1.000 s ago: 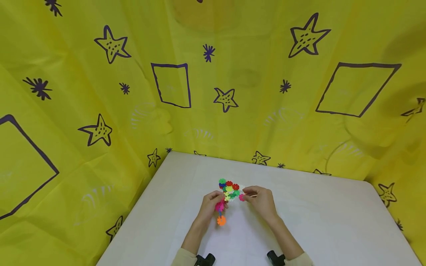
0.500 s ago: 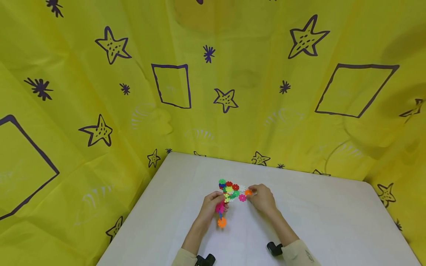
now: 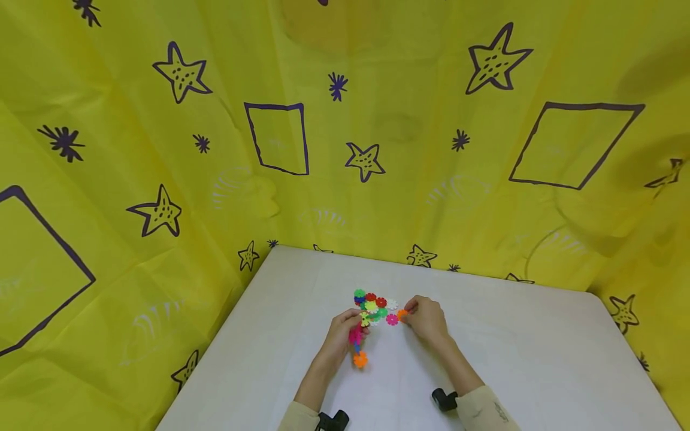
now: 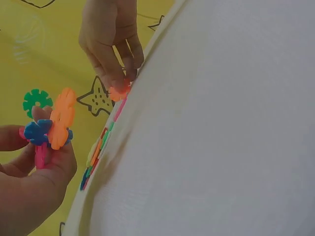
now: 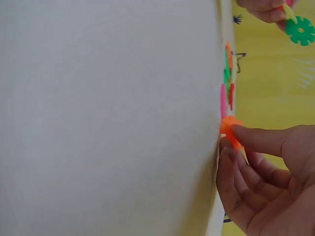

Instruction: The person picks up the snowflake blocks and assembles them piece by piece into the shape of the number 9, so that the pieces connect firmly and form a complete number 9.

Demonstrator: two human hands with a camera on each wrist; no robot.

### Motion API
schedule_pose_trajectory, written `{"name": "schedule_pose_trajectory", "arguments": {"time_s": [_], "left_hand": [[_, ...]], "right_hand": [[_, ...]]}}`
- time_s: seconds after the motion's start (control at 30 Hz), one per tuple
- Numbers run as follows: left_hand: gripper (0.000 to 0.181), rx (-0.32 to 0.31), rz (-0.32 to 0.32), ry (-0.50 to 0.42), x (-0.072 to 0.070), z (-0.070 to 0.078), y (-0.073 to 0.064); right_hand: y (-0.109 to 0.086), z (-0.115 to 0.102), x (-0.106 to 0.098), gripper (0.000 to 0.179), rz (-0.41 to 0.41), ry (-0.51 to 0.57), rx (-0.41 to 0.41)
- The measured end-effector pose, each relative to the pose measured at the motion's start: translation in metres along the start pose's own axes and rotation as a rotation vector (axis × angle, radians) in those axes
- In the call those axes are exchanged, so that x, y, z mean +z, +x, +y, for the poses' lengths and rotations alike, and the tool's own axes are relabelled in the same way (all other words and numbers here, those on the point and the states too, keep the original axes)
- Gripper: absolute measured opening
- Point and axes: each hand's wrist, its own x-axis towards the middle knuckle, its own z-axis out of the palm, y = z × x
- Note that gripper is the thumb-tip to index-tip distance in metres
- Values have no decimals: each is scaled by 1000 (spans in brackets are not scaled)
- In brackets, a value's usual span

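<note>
My left hand point(image 3: 339, 335) grips a small joined piece of notched plastic snowflake discs. In the left wrist view it shows a blue disc point(image 4: 38, 132), an orange disc point(image 4: 62, 118), a green disc point(image 4: 37, 102) and pink parts between the fingers. A yellow disc point(image 5: 289, 14) of it appears in the right wrist view. To the right, my right hand point(image 3: 427, 320) pinches a loose orange disc point(image 5: 230, 129) between thumb and fingertips, low over the table. A pink disc point(image 3: 392, 319) lies just left of those fingertips.
Several loose discs lie in a cluster beyond and between the hands, among them a red disc point(image 3: 381, 302), a green disc point(image 3: 359, 294) and a white disc point(image 3: 392, 304). The white table point(image 3: 539, 353) meets a yellow patterned curtain point(image 3: 420, 203) at its back and sides.
My right hand has shifted slightly right, and the orange disc in its fingertips has come into view. The left hand stays in place; its joined piece has turned a little, its orange end slightly lower.
</note>
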Motion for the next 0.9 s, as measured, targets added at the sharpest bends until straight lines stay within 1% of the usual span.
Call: {"name": "schedule_pose_trajectory", "arguments": {"time_s": [0.23,0.37,0.47,0.63,0.77,0.9], "left_hand": [[28,-35,2,-32,0,2,1],[30,-45,-18,-39,-1,2,1],[29,-39,-38,-46,-1,2,0],[23,-25,-71,-58,-2,3,0],[13,-16,-78,-56,-2,2,0],[10,-19,-81,-72,-1,2,0]], "right_hand": [[-10,-7,-7,10,0,192,35],[-17,-17,-9,10,-19,318,38],[-21,-25,-10,11,-26,395,28],[-29,-36,-11,11,-28,470,14],[-36,-43,-12,12,-60,539,9],[-40,-46,-12,14,-79,579,10]]}}
